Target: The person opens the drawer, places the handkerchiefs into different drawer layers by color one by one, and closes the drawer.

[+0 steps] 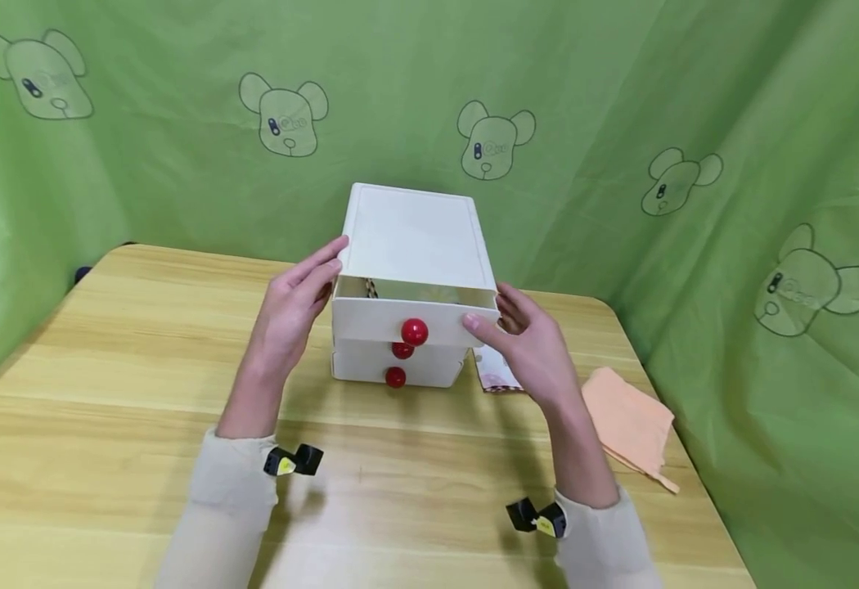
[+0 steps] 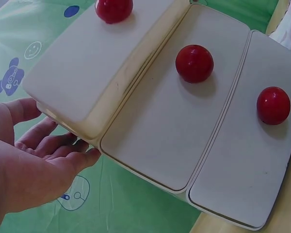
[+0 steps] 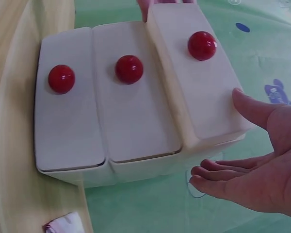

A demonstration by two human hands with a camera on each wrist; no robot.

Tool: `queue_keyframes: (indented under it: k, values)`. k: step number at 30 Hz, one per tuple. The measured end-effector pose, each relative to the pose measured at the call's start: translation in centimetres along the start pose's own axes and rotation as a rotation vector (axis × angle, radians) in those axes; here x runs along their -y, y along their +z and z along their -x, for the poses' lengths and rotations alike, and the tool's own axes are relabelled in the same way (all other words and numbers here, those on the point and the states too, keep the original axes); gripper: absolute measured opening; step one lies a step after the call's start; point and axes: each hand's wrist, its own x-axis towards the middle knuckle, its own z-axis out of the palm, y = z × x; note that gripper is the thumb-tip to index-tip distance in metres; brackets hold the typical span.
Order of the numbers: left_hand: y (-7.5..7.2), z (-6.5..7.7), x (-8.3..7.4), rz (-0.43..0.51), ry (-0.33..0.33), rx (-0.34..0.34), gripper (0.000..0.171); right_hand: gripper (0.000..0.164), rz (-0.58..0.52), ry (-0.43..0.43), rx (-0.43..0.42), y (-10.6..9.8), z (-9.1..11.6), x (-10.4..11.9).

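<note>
A white box with three drawers stands on the table, each front bearing a round red knob. Its top drawer is pulled partly out, and a bit of checkered pattern shows inside. The two lower drawers sit flush in the box. My left hand is at the box's left side, fingertips right at the upper edge beside the drawer. On the right, the thumb of my right hand rests on the top drawer's front near its corner. The other fingers of that hand extend along the box's right side.
A folded white cloth with a checkered edge lies right of the box, partly behind my right hand. Farther right, a peach cloth lies near the edge of the wooden table. Green curtain hangs behind and on both sides.
</note>
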Motion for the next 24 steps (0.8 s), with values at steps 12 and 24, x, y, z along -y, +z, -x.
queue_keyframes:
  k: [12,24]
  values:
    - [0.0,0.1,-0.1,-0.011,0.003,0.002,0.041,0.062,-0.204,-0.050,-0.061,1.5,-0.8,-0.8]
    - [0.2,0.1,0.0,0.002,0.008,-0.010,0.041,0.046,-0.222,-0.085,-0.233,3.0,-0.9,-1.6]
